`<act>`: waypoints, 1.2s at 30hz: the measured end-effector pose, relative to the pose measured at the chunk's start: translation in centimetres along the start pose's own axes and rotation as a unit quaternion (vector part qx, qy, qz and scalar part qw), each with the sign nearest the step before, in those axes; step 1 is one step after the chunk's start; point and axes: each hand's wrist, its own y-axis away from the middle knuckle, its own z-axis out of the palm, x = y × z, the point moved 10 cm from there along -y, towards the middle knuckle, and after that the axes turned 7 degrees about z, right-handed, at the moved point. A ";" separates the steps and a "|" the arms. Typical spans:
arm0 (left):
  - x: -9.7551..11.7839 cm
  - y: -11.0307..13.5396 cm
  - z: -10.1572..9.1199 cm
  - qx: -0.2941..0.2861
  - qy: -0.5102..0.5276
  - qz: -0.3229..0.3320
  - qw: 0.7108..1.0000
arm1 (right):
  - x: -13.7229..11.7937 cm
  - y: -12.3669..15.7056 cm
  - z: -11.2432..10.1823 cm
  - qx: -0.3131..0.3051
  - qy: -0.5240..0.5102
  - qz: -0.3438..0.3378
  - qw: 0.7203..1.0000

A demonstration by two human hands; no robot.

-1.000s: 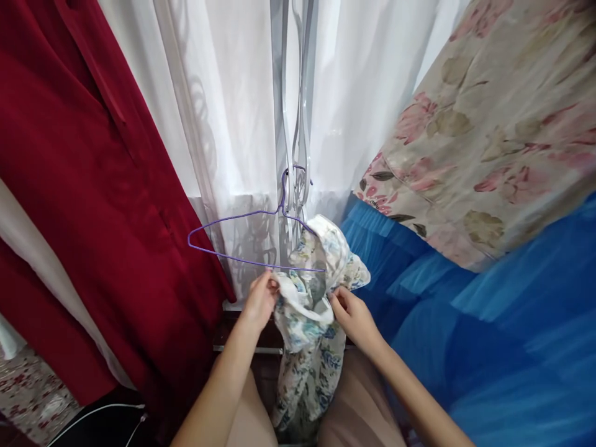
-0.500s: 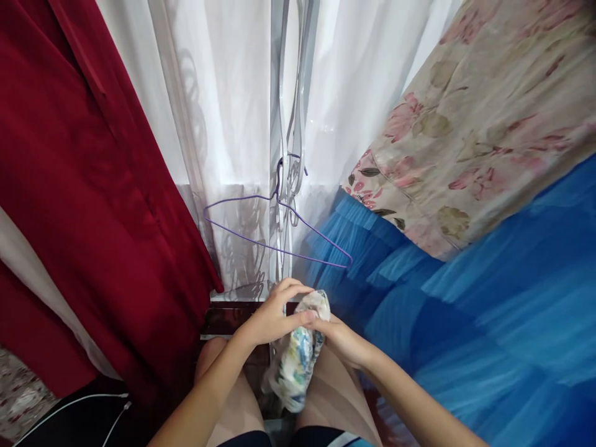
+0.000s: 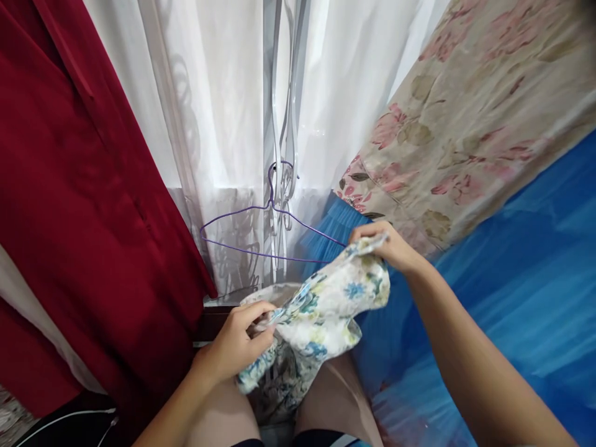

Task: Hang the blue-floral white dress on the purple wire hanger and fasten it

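Note:
A white cloth garment with blue and yellow-green flowers point(image 3: 326, 304) spreads between my two hands above my lap; its exact kind cannot be made out. My left hand point(image 3: 244, 338) grips its gathered left part. At the upper right corner, my right hand point(image 3: 379, 242) pinches the cloth's edge. Behind it hangs a purple wire hanger point(image 3: 235, 212), with nothing on its bar. The cloth hides the hanger's lower right end.
White hanging strips point(image 3: 275, 93) hold the hanger in front of a white curtain point(image 3: 223, 112). A red curtain point(image 3: 107, 205) hangs left. On the right are a floral cloth point(image 3: 419, 136) and blue tulle point(image 3: 488, 323). White cables point(image 3: 65, 413) lie at lower left.
The bunched garment has been opened out. My right hand moved up and right with one edge, while my left hand moved down and left with the other part.

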 end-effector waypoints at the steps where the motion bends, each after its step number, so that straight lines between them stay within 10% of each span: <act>1: 1.0 -0.2 -0.1 0.008 0.002 0.004 1.000 | -0.1 -1.7 -0.5 0.016 -0.032 -0.010 0.999; 7: 2.0 -0.7 0.0 0.034 0.041 -0.002 0.999 | 3.2 -7.5 4.2 -0.051 -0.200 0.083 0.975; 11: -1.9 0.4 -5.0 0.119 0.042 -0.022 0.992 | 4.3 -6.2 8.6 -0.105 -0.223 0.111 0.963; 14: -6.4 1.4 -7.7 0.075 0.078 -0.096 0.989 | 3.8 -4.7 10.2 -0.130 -0.243 0.116 0.954; 22: -10.7 -2.1 -14.8 0.040 -0.133 -0.084 0.987 | 1.9 -2.7 9.5 -0.113 -0.295 0.121 0.941; 36: -11.0 -10.1 -18.6 0.079 -0.327 -0.089 0.937 | 1.9 -2.3 9.4 -0.115 -0.276 0.120 0.947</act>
